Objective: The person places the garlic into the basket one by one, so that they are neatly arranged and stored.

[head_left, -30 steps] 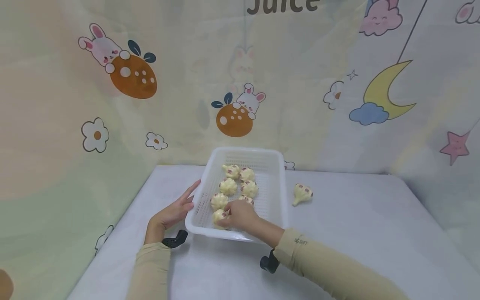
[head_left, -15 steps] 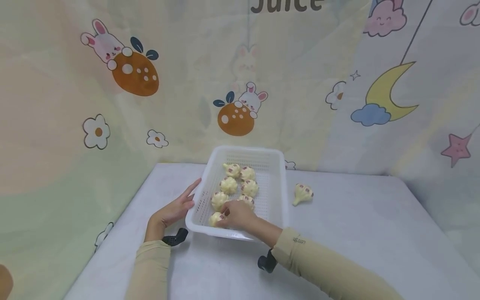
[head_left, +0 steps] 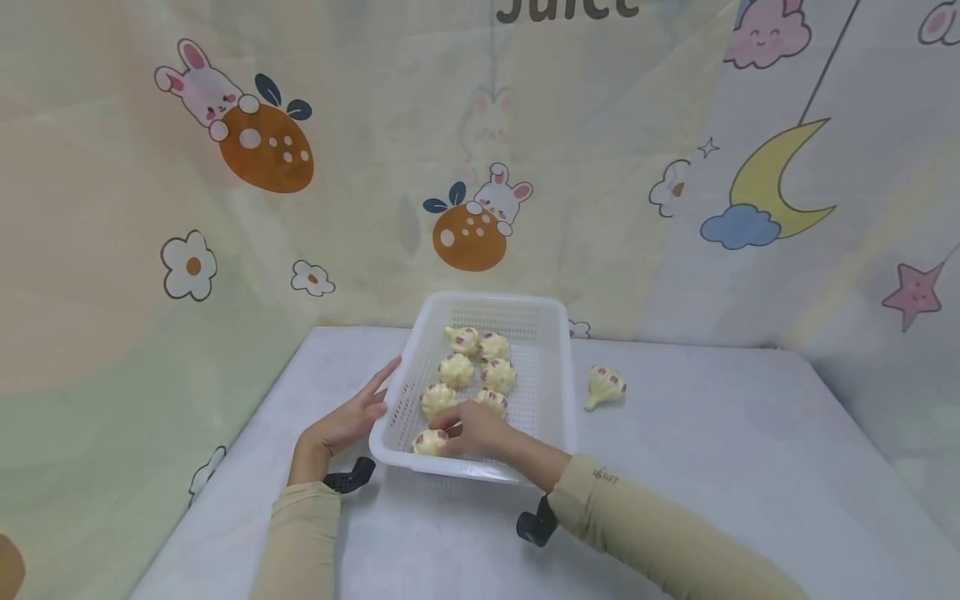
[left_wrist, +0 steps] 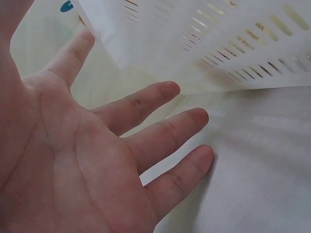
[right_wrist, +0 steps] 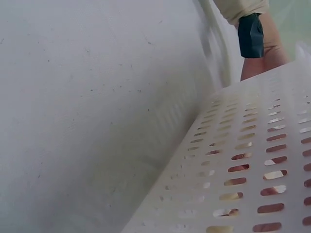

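Note:
A white slotted plastic basket (head_left: 557, 417) holds several cream, lobed bulbs with purple-red patches, like garlic bulbs (head_left: 456, 371). At its front left corner, my right hand (head_left: 480, 429) has thumb and fingers on one garlic-like bulb (head_left: 430, 442), pinching its right side. My left hand (head_left: 345, 427) lies against the basket's left side with straight fingers. The left wrist view shows that palm (left_wrist: 73, 160) and its spread fingers near the basket wall (left_wrist: 160, 43). In the right wrist view the slotted wall (right_wrist: 252, 160) covers most of my right hand, with skin glimpsed through the slots.
One more garlic-like bulb (head_left: 604, 387) with a tapered stem lies on the white-covered table (head_left: 697, 433), right of the basket. Behind the table hangs a cartoon-printed cloth (head_left: 360, 208). A black wrist device (head_left: 537, 525) sits under the right cuff, close to the basket's front rim.
My right hand has shifted the front bulb slightly left and toward the basket's front left corner. My left hand and the other bulbs have stayed in place.

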Demonstrator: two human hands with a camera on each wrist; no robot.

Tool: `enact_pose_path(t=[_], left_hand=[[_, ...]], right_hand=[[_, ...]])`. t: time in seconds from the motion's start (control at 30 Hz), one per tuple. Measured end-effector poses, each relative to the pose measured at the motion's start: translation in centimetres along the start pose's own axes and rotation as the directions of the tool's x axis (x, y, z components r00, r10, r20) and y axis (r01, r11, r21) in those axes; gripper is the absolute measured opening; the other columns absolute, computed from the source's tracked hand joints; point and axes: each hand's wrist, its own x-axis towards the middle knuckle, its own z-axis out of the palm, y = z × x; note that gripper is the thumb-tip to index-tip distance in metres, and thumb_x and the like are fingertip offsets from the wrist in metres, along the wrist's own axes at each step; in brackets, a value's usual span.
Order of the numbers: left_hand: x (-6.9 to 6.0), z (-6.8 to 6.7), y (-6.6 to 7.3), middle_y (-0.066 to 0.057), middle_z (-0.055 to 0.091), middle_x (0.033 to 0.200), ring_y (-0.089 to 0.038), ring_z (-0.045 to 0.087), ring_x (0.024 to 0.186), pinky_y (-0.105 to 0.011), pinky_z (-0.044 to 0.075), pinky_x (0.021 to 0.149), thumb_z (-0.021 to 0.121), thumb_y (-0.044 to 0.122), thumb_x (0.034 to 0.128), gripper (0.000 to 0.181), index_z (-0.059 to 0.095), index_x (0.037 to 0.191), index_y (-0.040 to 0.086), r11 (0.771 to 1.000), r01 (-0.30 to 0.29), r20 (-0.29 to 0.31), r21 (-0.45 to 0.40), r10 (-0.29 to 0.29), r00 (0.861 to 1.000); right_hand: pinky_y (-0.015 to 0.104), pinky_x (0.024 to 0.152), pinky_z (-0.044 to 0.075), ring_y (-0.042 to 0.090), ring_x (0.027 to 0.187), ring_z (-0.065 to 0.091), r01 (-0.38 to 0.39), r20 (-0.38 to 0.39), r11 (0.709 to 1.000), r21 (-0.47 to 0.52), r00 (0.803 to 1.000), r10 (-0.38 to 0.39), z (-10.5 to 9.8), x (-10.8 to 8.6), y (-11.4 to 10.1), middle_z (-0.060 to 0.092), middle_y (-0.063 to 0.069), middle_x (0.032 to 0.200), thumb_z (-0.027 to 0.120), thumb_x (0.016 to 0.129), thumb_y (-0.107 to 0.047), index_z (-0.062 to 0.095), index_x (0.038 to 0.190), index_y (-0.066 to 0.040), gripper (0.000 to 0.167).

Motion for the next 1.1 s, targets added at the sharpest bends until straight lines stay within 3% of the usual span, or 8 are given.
enact_pose_path(t=[0.23, 0.53, 0.87, 1.1], left_hand=[[-0.1, 0.1, 0.1, -0.015, 0.014, 0.159, -0.044, 0.024, 0.140, -0.060, 0.031, 0.105, 0.051, 0.038, 0.0965, 0.074, 0.000, 0.150, 0.042, 1.000, 0.009, -0.019, 0.012, -0.009, 1.000], [0.0, 0.1, 0.0, -0.015, 0.015, 0.158, -0.043, 0.026, 0.140, -0.060, 0.031, 0.105, 0.050, 0.037, 0.0971, 0.073, 0.000, 0.150, 0.044, 0.999, 0.021, -0.024, 0.029, -0.021, 1.000], [0.0, -0.1, -0.1, -0.018, 0.012, 0.158, -0.045, 0.023, 0.140, -0.060, 0.032, 0.104, 0.048, 0.035, 0.0982, 0.074, -0.003, 0.151, 0.040, 0.999, 0.007, -0.012, 0.036, -0.006, 1.000], [0.1, 0.0, -0.1, -0.016, 0.012, 0.159, -0.044, 0.021, 0.141, -0.063, 0.027, 0.105, 0.048, 0.032, 0.0985, 0.072, -0.001, 0.150, 0.042, 0.999, 0.020, -0.022, 0.037, -0.020, 1.000]], right_hand=[[0.032, 0.082, 0.053, 0.019, 0.094, 0.066, -0.072, -0.014, 0.988, 0.137, 0.997, 0.075, 0.1, 0.3, 0.1, 0.068, 0.004, 0.101, 0.081, 0.075, -0.019, 0.068, 0.110, -0.010, 0.039], [0.032, 0.081, 0.051, 0.015, 0.091, 0.062, -0.110, -0.043, 0.991, 0.081, 0.993, 0.113, 0.2, 0.2, 0.1, 0.070, 0.001, 0.098, 0.081, 0.074, -0.024, 0.072, 0.103, -0.012, 0.032], [0.034, 0.083, 0.052, 0.019, 0.098, 0.064, -0.097, -0.025, 0.990, 0.098, 0.995, 0.100, -0.1, 0.3, -0.1, 0.070, 0.007, 0.107, 0.080, 0.076, -0.023, 0.070, 0.110, -0.007, 0.039], [0.033, 0.085, 0.052, 0.020, 0.104, 0.064, -0.022, -0.051, 0.999, 0.044, 0.998, 0.024, -2.5, -1.3, -0.7, 0.068, 0.007, 0.115, 0.075, 0.081, -0.031, 0.067, 0.117, -0.009, 0.043]])
